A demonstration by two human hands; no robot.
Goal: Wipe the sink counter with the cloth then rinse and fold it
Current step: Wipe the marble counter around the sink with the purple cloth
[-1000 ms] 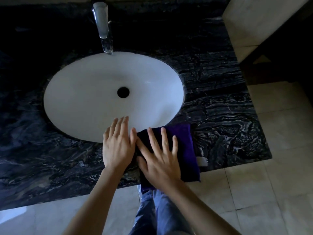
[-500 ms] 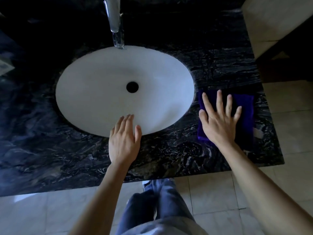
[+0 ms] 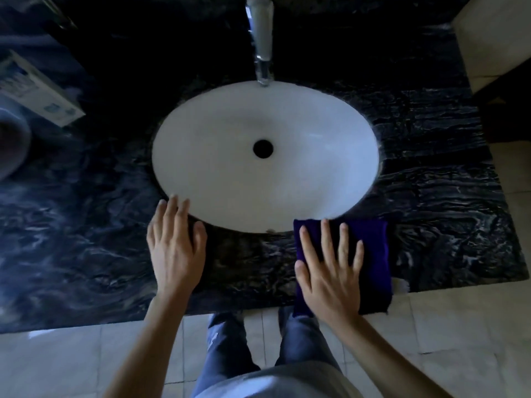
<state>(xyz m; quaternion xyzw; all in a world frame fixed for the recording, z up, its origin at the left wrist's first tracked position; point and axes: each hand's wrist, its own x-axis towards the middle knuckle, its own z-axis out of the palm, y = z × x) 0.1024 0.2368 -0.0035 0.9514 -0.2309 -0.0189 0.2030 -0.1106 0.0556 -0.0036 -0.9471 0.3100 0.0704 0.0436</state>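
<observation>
Half the cloth (image 3: 370, 254) hides under the flat right hand (image 3: 330, 271); counter (image 3: 431, 196) dim.

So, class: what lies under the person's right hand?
The purple cloth lies flat under the right hand, on the dark marble counter. The counter beneath the cloth is covered.

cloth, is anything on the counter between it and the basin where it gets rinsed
Nothing visible. The cloth, flat under the right hand, already touches the sink rim; the faucet stands at the far side.
</observation>
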